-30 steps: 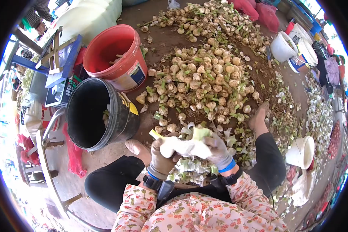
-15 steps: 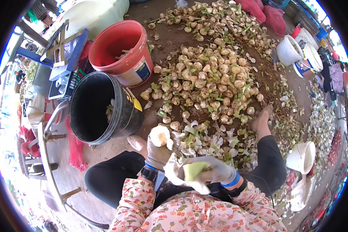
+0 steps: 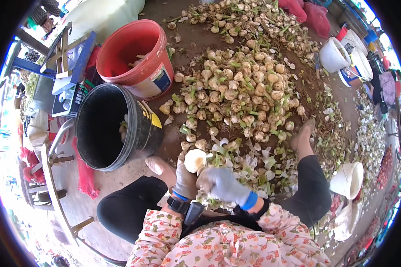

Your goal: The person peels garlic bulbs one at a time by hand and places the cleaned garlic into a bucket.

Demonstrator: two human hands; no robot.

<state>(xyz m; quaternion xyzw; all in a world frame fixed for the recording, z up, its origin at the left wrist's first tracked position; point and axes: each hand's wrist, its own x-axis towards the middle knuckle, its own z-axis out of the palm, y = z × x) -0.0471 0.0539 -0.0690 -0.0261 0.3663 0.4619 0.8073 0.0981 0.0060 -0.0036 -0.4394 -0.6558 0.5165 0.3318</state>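
My gloved left hand (image 3: 185, 181) is wrapped round a garlic bulb (image 3: 195, 160), whose pale, round face points upward. Close against its right side is my gloved right hand (image 3: 227, 184), fingers curled in; whatever they pinch is hidden and slightly blurred. Loose white and green garlic skins (image 3: 229, 158) lie just beyond both hands and show beneath the right one. Farther out, a large heap of garlic bulbs (image 3: 240, 89), with short green stems and some dirt on them, covers the ground.
To the left stand a black bucket (image 3: 140, 133) and a red bucket (image 3: 159, 49), each with a few pieces inside. A white bucket (image 3: 346, 180) tilts at the right, near scattered peelings. More white buckets (image 3: 333, 55) are at the far right. My bare feet (image 3: 304, 133) flank the skins.
The large pieces of skin at my right hand are gone from it. That hand has moved left and up to the bulb. My left hand has shifted slightly right with the bulb.
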